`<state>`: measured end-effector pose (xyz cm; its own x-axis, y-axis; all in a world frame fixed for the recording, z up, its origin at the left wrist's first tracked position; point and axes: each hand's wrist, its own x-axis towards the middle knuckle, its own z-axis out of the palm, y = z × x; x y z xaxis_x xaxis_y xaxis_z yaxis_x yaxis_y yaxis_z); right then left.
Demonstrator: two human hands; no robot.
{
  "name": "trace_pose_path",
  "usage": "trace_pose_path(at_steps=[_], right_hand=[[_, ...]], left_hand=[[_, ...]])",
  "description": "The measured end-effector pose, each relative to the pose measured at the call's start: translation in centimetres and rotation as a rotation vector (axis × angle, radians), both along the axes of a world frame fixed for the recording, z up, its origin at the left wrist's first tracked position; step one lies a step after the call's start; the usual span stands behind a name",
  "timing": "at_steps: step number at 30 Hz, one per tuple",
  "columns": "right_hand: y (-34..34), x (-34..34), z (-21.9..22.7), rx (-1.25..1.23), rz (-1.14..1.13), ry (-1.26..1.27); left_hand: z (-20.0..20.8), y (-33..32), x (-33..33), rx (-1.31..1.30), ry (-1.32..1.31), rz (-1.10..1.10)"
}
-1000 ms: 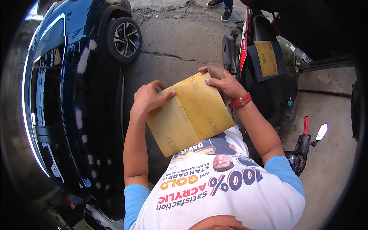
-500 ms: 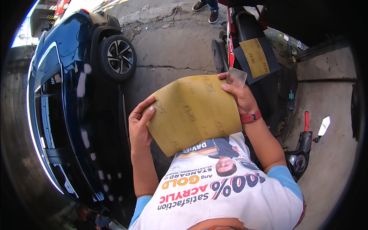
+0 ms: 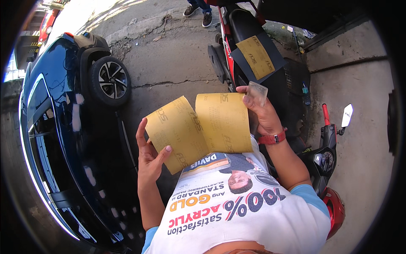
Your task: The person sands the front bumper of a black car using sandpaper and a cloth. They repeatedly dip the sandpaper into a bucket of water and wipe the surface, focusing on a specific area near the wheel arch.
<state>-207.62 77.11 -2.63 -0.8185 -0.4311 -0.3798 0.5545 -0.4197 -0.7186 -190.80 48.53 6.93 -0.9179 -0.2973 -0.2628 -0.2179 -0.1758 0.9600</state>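
I hold a yellow-brown sheet of sandpaper (image 3: 203, 127) in front of my chest, creased down the middle so its two halves angle apart. My left hand (image 3: 149, 153) grips the left half near its lower edge, thumb on the paper. My right hand (image 3: 260, 111), with a red band on the wrist, pinches the right half's upper corner together with a small clear plastic piece (image 3: 257, 91).
A dark blue car (image 3: 63, 139) stands close on my left, its wheel (image 3: 111, 80) toward me. A red and black motorcycle (image 3: 253, 55) with another sandpaper sheet (image 3: 256, 57) on its seat is ahead right. A second motorcycle (image 3: 327, 161) sits at my right. Someone's shoes (image 3: 198, 12) are at the top.
The flat sheet has been folded along its middle into two angled halves. My left hand slid lower on the left half, and my view shifted left and up.
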Motion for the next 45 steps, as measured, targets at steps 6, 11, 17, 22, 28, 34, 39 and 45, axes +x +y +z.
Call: trace_pose_path(at_steps=[6,11,17,22,28,34,39,45], right_hand=[[1.3,-1.1,1.6,0.116,0.171,0.136],[2.4,1.8,-2.6,0.179,0.089,-0.052],[5.5,1.6,-5.9,0.266,-0.379,-0.075],[5.3,-9.1,-11.8,0.259,-0.795,0.131],[10.7,-19.4,-26.3,0.528,-0.801,-0.379],[11.9,-18.5,-31.9,1.316,-0.413,-0.194],[10.2,-17.1,-29.4,1.827,-0.228,-0.051],[8.5,-17.0,-26.3,1.841,-0.590,0.213]], left_hand=[[-1.4,-1.4,1.7,-0.221,-0.140,-0.123],[-1.9,0.1,3.1,0.193,-0.214,0.153],[-6.9,-3.9,6.0,-0.080,-0.107,0.518],[-13.7,-8.0,7.6,0.047,-0.150,0.681],[-15.1,-7.0,7.4,0.222,-0.123,0.697],[-13.9,-6.4,12.4,0.241,-0.090,0.863],[-14.3,-6.2,18.1,0.283,-0.040,1.074],[-17.0,-8.4,25.2,0.525,0.221,1.260]])
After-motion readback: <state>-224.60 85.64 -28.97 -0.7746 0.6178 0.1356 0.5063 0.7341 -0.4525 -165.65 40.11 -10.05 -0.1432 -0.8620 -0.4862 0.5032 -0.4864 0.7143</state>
